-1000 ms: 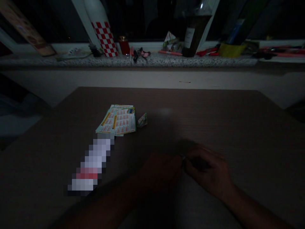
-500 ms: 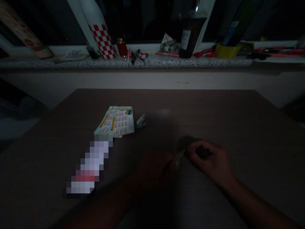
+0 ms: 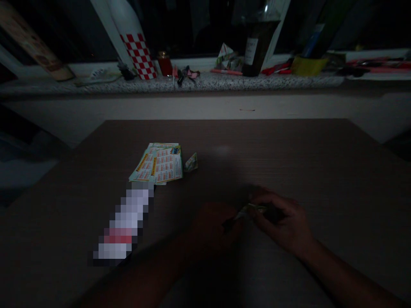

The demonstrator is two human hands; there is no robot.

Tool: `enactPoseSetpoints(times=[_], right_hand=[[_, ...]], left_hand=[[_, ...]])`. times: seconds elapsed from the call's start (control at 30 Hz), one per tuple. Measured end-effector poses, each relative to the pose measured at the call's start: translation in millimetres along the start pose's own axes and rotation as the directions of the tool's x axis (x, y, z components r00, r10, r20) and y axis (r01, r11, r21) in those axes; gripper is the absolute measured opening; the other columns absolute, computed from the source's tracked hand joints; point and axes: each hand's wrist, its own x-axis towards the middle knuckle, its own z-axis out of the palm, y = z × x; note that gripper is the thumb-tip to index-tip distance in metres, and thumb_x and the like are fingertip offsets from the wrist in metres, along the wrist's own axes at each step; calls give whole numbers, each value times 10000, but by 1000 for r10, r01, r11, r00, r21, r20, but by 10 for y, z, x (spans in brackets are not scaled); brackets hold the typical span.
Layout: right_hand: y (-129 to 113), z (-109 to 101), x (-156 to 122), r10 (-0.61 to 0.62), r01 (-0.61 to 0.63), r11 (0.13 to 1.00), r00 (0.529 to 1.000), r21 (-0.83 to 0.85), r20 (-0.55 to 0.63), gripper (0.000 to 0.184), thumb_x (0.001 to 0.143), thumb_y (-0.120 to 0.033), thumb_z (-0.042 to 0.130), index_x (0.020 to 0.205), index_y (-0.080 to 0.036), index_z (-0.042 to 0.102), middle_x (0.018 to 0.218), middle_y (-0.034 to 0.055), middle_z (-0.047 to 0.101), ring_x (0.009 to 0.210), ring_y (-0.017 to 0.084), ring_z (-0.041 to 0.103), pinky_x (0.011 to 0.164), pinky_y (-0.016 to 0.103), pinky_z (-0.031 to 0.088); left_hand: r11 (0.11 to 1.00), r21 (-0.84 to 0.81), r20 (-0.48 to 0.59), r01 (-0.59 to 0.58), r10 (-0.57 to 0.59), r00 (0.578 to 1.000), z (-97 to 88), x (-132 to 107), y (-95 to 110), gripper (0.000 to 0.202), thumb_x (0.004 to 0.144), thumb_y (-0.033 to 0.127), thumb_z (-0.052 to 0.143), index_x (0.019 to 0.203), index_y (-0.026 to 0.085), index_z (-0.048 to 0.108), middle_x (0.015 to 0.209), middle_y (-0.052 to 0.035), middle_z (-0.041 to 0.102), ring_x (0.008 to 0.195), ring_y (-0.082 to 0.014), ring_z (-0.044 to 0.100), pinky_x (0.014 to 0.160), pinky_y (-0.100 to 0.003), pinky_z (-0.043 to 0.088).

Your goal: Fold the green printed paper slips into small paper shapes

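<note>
In the dim light, a small folded piece of printed paper (image 3: 246, 209) is between my two hands, above the table. My left hand (image 3: 215, 224) is closed on its near left part, with the fingers mostly in shadow. The thumb and fingers of my right hand (image 3: 285, 220) pinch its right part. To the upper left lies a fanned pile of printed paper sheets (image 3: 166, 166), with orange and yellow print. Beside that pile sits another small folded paper piece (image 3: 192, 162).
Left of my forearm lies a long pixelated object (image 3: 128, 226) on the wooden table (image 3: 282, 149). Behind runs a speckled stone sill (image 3: 218, 83). It holds a red-checked white bottle (image 3: 139, 53), a dark labelled bottle (image 3: 252, 53), a yellow holder (image 3: 308, 66) and folded paper (image 3: 226, 57).
My right hand has moved slightly left and its fingers have closed on the folded paper. The paper now lies flatter between both hands. The view has shifted slightly.
</note>
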Motion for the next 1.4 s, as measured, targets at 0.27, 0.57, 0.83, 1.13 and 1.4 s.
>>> enactPoseSetpoints(times=[0.27,0.57,0.83,1.13,1.4], right_hand=[[25,-30,23,-34,25,992,997,-127,-66,81,778,-169,655,846,-212,651,764,21,700,705,171,663,642,290,525],[29,-61,14,76,-88,992,989,-93,-129,116,815,-190,630,923,-211,666,804,25,726,712,168,688,659,277,560],[6,-68,28,-34,20,990,995,-142,-96,144,809,-155,638,942,-211,652,889,47,675,816,180,657,706,297,535],[-122,18,36,36,-37,995,999,-92,-15,219,834,-238,614,618,-203,601,557,-5,587,533,147,569,565,300,480],[-112,49,-13,228,-228,974,971,-12,75,324,871,-293,531,567,-187,561,530,-15,505,486,118,485,455,236,390]], left_hand=[[997,-60,12,40,-40,999,-58,3,-4,351,941,281,432,634,145,534,552,37,450,504,-76,420,514,-203,289],[998,-14,-42,63,-64,997,-63,13,-12,389,899,294,476,539,146,467,503,49,379,452,-65,343,470,-205,237],[993,-50,43,111,-108,993,-105,12,16,421,953,270,368,586,137,523,487,43,439,427,-59,406,454,-198,263],[918,362,-77,-160,201,977,-70,37,43,314,928,215,410,687,131,593,599,-33,600,535,-125,534,525,-249,379],[894,396,-19,-208,234,972,-96,61,105,174,911,233,477,896,140,622,811,-52,696,711,-174,634,667,-310,489]])
